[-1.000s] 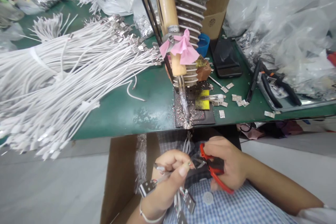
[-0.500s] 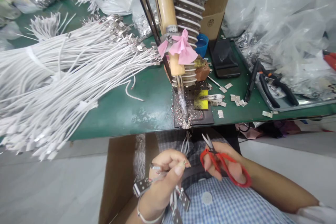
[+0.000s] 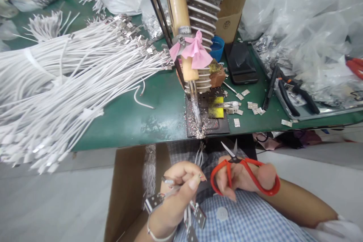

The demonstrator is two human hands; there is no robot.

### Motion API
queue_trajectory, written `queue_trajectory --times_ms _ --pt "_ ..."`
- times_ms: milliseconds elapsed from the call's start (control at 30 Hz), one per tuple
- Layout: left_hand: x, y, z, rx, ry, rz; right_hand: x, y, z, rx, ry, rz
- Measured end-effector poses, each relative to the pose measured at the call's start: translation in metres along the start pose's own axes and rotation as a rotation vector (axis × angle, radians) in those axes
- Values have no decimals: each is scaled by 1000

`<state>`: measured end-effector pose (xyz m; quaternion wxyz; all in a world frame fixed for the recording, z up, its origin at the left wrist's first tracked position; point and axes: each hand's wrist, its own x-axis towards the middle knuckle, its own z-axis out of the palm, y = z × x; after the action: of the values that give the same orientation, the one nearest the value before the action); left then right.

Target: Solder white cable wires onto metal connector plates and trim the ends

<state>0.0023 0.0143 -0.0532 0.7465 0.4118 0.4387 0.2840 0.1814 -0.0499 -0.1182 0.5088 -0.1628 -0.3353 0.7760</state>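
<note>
My left hand (image 3: 180, 189) is closed around a few white cables (image 3: 187, 217). Metal USB connectors (image 3: 200, 216) dangle from them below the palm, and a bare wire end shows at the thumb and fingertip pinch. In my right hand (image 3: 246, 177) is a pair of red-handled scissors (image 3: 251, 176), fingers and thumb through the loops. Their blades stand apart, point up and touch nothing. Over the table edge ahead, a soldering iron (image 3: 183, 26) with a wooden handle hangs tip down above a dark base (image 3: 210, 128) strewn with solder bits.
A big bundle of white cables (image 3: 93, 68) covers the left of the green table (image 3: 119, 124). To the right are a black phone-like device (image 3: 241, 62), loose connectors (image 3: 252, 106), pliers (image 3: 295, 92) and plastic bags (image 3: 300, 15). A ribbed hose (image 3: 205, 3) rises behind the iron. A cardboard box (image 3: 121, 193) stands below.
The scissors have opened wider in my right hand, their blades and loops spreading apart. My left hand keeps its pinch in nearly the same spot. The view has shifted slightly.
</note>
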Motion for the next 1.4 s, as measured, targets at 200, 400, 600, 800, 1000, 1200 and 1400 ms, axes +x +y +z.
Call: queue_trajectory --times_ms 200,400,600,800,1000,1200,1400 --pt "5 -10 -12 -56 -178 69 5 4 -2 -744 239 -62" --pt "9 -19 -21 -16 -266 140 13 3 -4 -1156 214 -235" --pt "6 -11 -14 -38 -227 47 13 -5 -6 -1261 193 -272" --pt "8 -14 -19 -34 -287 129 12 -5 -7 -1274 197 -301" --pt "9 -9 -14 -36 -263 80 12 -3 -10 -1383 191 -308" --pt "8 -8 -13 -44 -265 55 13 -4 -11 -1408 189 -340" --pt "9 -11 -18 -60 -290 53 11 -3 -12 -1391 191 -347"
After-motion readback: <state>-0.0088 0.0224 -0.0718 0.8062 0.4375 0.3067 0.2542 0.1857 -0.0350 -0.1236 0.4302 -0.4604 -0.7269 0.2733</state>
